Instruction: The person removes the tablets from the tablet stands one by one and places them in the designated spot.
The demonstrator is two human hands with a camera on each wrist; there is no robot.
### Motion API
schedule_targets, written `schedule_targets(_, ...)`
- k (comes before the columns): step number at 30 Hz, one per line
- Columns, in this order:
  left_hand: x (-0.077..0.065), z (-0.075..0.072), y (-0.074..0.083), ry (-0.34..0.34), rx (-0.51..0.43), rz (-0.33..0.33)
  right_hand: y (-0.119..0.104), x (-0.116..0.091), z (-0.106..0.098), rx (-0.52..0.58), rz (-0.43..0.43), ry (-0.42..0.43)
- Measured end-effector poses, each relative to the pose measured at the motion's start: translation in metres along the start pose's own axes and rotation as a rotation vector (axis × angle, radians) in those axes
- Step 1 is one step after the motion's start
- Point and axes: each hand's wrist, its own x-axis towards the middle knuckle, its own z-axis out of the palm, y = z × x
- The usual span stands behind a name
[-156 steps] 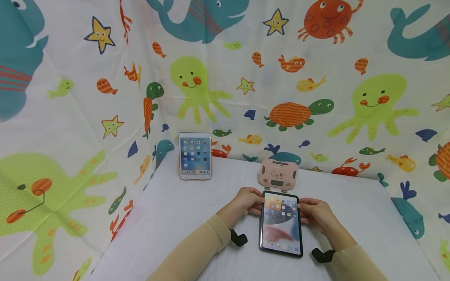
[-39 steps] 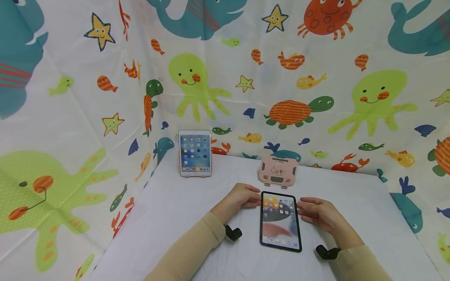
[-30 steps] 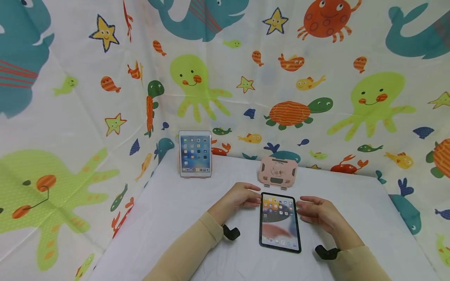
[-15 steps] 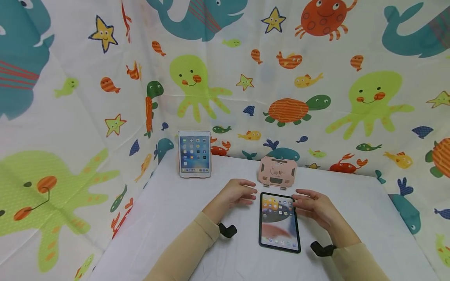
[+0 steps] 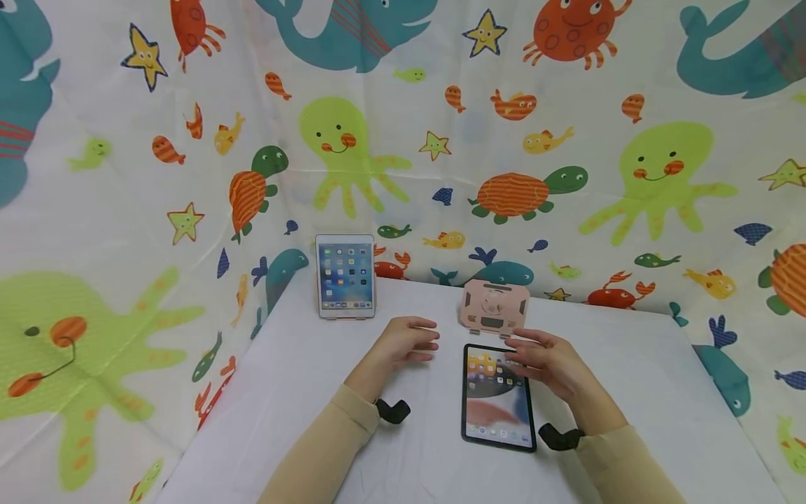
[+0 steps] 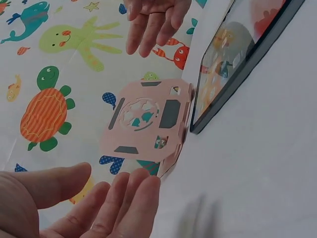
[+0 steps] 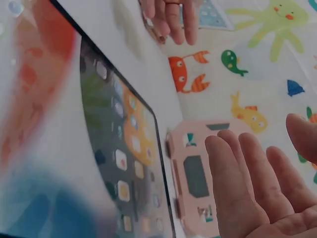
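A tablet with a black rim (image 5: 497, 413) lies face up on the white cloth, its home screen lit. Just behind it stands a pink tablet stand (image 5: 494, 308), tilted back, with cut-outs and dark pads that show well in the left wrist view. My right hand (image 5: 557, 367) hovers over the tablet's upper right corner, fingers loosely extended, holding nothing. To the tablet's left, my left hand (image 5: 397, 350) is held in the air with relaxed, parted fingers and an empty palm. Both wrist views show thumb and fingers spread apart.
At the back left, a white-framed tablet (image 5: 346, 276) with its screen lit stands upright on a similar pink stand. Curtains printed with sea animals close off the back and left sides. A black wrist camera (image 5: 393, 411) sits on my left wrist, another on the right (image 5: 560, 437).
Both hands have come away from the black-rimmed tablet's sides: the left moved left and slightly up, the right moved up and left over its corner. The tablet and stands stayed put.
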Motion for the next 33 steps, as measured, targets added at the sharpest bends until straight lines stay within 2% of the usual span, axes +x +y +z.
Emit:
schedule_targets(15, 0.010, -0.042, 0.013, 0.046, -0.003, 0.010, -0.017, 0.036, 0.022, 0.037, -0.085, -0.096)
schedule_targets(24, 0.022, -0.069, 0.015, 0.083, -0.005, 0.016, -0.023, 0.063, 0.036, 0.040, -0.090, -0.138)
schedule_targets(33, 0.013, -0.087, 0.017, 0.115, 0.009, 0.032, -0.033, 0.073, 0.046, -0.009, -0.086, -0.142)
